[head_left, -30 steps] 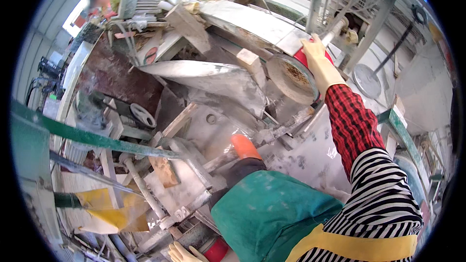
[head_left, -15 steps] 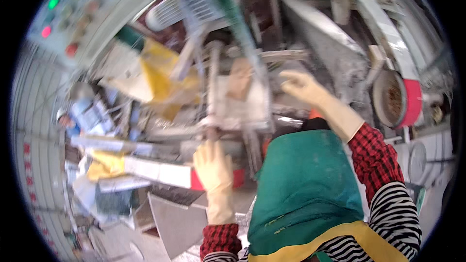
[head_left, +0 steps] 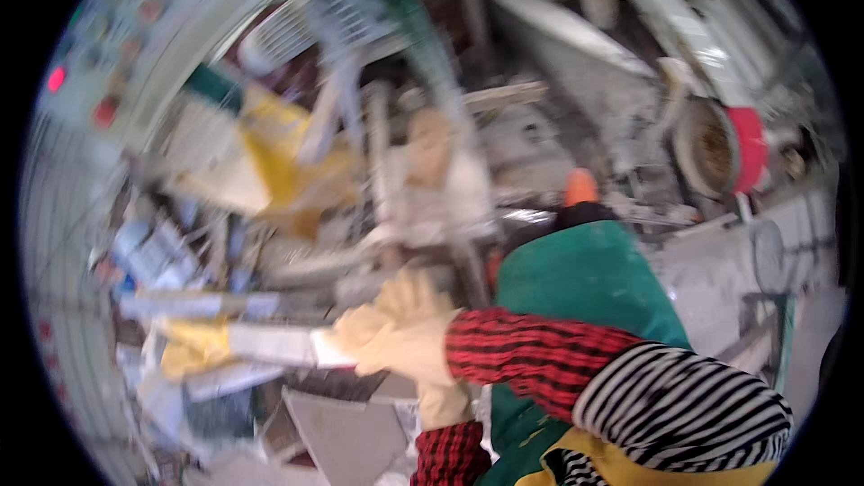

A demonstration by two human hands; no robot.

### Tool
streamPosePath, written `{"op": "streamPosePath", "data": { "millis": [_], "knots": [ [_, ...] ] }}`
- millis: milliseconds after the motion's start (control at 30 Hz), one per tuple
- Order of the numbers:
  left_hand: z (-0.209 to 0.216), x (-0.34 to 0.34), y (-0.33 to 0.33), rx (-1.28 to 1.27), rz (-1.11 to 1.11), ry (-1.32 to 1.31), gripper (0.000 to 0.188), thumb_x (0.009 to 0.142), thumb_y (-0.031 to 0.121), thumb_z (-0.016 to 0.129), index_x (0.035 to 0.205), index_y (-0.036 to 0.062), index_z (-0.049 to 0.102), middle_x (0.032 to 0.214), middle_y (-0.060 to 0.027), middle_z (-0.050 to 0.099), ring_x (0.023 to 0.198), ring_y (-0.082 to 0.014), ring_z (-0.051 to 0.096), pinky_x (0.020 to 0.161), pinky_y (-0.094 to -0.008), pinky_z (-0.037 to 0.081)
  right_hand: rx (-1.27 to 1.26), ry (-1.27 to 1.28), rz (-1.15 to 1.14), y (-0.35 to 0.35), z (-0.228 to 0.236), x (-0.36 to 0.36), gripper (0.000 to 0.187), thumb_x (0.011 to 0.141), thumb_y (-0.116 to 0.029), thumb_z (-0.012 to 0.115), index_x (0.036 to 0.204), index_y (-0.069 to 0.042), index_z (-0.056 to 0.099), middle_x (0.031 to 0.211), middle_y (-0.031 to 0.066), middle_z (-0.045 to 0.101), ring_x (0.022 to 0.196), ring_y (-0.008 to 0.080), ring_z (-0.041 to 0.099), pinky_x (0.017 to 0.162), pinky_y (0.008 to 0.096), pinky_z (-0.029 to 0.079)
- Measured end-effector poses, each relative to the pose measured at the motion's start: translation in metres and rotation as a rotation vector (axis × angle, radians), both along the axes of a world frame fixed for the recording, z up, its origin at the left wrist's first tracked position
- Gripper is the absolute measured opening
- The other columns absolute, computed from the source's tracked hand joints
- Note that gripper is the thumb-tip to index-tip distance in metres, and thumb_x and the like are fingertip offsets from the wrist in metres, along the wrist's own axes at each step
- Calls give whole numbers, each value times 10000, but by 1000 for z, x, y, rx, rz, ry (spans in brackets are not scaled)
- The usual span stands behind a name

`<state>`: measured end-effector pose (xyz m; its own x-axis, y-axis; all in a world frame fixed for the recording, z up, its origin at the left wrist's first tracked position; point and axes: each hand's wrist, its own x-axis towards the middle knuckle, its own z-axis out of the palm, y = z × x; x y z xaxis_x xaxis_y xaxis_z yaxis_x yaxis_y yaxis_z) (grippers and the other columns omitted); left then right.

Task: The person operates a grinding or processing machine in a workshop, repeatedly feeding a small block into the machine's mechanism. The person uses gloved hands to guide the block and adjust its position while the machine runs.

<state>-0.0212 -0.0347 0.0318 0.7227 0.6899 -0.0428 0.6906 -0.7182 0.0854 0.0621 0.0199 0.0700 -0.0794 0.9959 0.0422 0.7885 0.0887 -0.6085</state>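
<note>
Both of my hands wear cream rubber gloves and meet just left of my green apron [head_left: 585, 274]. My right hand [head_left: 389, 342] reaches across my body and lies over the left hand, touching it; its fingers are blurred. Behind it, my left hand [head_left: 412, 293] shows its fingers stretched upward, with its palm and part of its wrist covered. No object shows between the hands. A white beam [head_left: 279, 344] with a yellow cloth [head_left: 193, 349] on it runs up to the gloves from the left.
A panel with a lit red lamp [head_left: 57, 79] is at upper left. White plastic baskets [head_left: 355, 13], yellow sheeting [head_left: 279, 153] and a brown block [head_left: 429, 146] lie ahead. A red-banded round container [head_left: 706, 148] is right, a grey board [head_left: 346, 436] lower left.
My right hand has swung from the right, ahead of the apron, across to the left and onto my left hand. The view has shifted slightly.
</note>
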Motion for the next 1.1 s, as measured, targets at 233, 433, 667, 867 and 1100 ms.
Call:
{"op": "streamPosePath", "data": {
  "millis": [233,433,667,867,1100],
  "knots": [
    [4,45,24,241,4,62,550,933,283,618,1401,-5,598,1524,-237,523,1441,-464,408,1237,-574,265,-58,285,-151,18,13,113,636,693,-312,871,1240,-127,605,1061,184,720,1085,348,695,933,587,489],
    [3,56,14,417,-135,-97,438,877,193,700,1272,4,677,1427,-235,603,1330,-473,498,1170,-557,354,536,1412,-974,-108,-41,354,453,861,-116,848,1266,-36,662,1117,110,753,979,224,731,865,381,612],
    [20,42,31,325,-229,-309,290,943,124,701,1214,30,742,1298,-225,690,1231,-421,615,1074,-538,467,1097,1155,-1556,-353,-73,538,342,972,9,669,1313,10,639,1163,154,739,1041,263,722,892,394,602],
    [12,16,88,-26,203,-608,350,964,74,681,1293,-42,661,1378,-195,627,1258,-311,606,1094,-395,504,717,478,-2196,-454,-120,625,302,873,-10,729,1169,17,681,993,137,723,824,219,673,686,362,526],
    [-9,4,97,-260,412,-661,464,1055,53,573,1486,-97,488,1532,-223,527,1370,-248,550,1185,-349,452,71,-439,-1823,-466,-136,635,302,837,-63,756,1133,-72,700,941,189,733,835,344,729,706,414,582]
  ]
}}
